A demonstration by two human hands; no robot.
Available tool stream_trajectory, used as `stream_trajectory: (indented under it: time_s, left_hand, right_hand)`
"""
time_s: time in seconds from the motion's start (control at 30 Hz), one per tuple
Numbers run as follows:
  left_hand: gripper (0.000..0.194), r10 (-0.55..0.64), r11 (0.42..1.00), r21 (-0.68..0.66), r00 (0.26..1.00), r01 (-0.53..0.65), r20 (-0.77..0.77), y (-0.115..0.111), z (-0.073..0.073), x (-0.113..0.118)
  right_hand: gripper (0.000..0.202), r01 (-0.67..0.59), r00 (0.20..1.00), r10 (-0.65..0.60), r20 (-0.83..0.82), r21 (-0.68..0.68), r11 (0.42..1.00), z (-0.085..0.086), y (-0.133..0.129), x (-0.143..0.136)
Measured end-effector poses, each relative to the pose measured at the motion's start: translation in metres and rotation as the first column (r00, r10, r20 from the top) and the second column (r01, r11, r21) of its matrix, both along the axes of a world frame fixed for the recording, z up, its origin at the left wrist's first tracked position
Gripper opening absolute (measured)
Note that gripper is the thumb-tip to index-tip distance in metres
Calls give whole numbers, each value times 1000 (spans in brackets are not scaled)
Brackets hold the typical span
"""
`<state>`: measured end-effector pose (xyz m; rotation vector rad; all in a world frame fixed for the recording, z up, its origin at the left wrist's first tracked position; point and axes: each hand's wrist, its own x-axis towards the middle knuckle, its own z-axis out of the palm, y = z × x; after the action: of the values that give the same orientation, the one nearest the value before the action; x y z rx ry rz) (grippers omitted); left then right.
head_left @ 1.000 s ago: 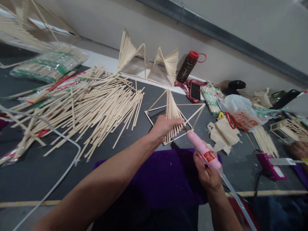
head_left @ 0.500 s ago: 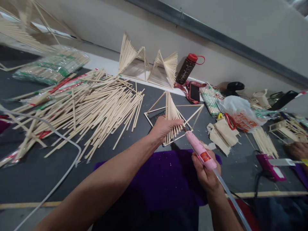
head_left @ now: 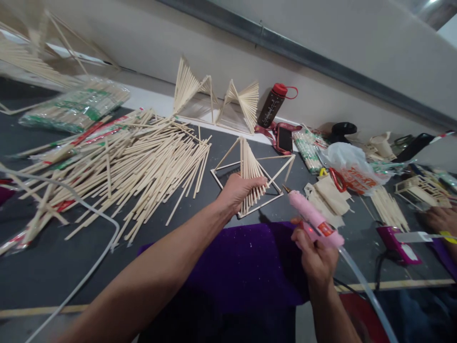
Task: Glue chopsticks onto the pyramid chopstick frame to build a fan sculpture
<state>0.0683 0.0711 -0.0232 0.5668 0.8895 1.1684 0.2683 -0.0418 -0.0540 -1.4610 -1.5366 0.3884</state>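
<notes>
My left hand [head_left: 238, 191] is closed on a wooden stick model [head_left: 249, 159], a frame of thin sticks with a fanned row of sticks across its middle. The thumb presses along the fan's lower right edge, while the other fingers are partly hidden behind the sticks. In my right hand [head_left: 317, 255] is a pink glue gun [head_left: 314, 219], with a clear glue stick trailing from its rear. Its metal nozzle points up and left, just right of the model's corner and apart from it. A purple cloth [head_left: 246, 267] lies below the model.
Left of the model spreads a pile of loose sticks [head_left: 153, 166], beside wrapped stick packs [head_left: 78, 102]. Two finished-looking stick models [head_left: 237, 107] and a bottle [head_left: 272, 105] stand by the wall. Scissors [head_left: 337, 180] and a plastic bag [head_left: 353, 164] lie right; another person's hand [head_left: 441, 220] is farther right.
My right hand has drawn the glue gun back to the right, so its nozzle has left the model's edge. My left hand keeps its hold. The view has shifted slightly.
</notes>
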Motion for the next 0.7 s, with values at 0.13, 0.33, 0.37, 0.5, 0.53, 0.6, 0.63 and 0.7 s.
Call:
stream_trajectory:
  time_s: [0.13, 0.33, 0.37, 0.5, 0.53, 0.6, 0.63, 0.7]
  left_hand:
    - [24, 25, 999, -27, 998, -27, -57, 2, 2, -2]
    - [27, 54, 997, -53, 995, -59, -87, 6, 9, -2]
    - [28, 56, 997, -53, 995, -61, -87, 6, 9, -2]
    - [28, 56, 997, -38, 995, -60, -88, 5, 11, -2]
    - [28, 52, 998, -37, 995, -56, -90, 5, 11, -2]
    - [27, 41, 998, -43, 994, -45, -100, 5, 12, -2]
    - [28, 38, 998, -48, 994, -44, -105, 5, 12, -2]
    - [28, 38, 998, -50, 993, -44, -115, 5, 12, -2]
  right_hand:
    - [19, 86, 932, -86, -352, -16, 996, 35, 15, 15]
    - [23, 80, 881, -84, -467, -27, 996, 99, 57, 83]
    - [27, 44, 894, -81, -441, -93, 995, 104, 64, 95]
    - [37, -47, 923, -120, -367, -415, 909, 101, 88, 135]
    - [39, -43, 918, -152, -365, -474, 879, 96, 93, 142]
    - [41, -27, 908, -219, -358, -571, 821, 85, 101, 156]
    - [42, -23, 909, -236, -342, -609, 793, 80, 104, 161]
    - [44, -33, 935, -218, -281, -678, 735, 70, 109, 170]
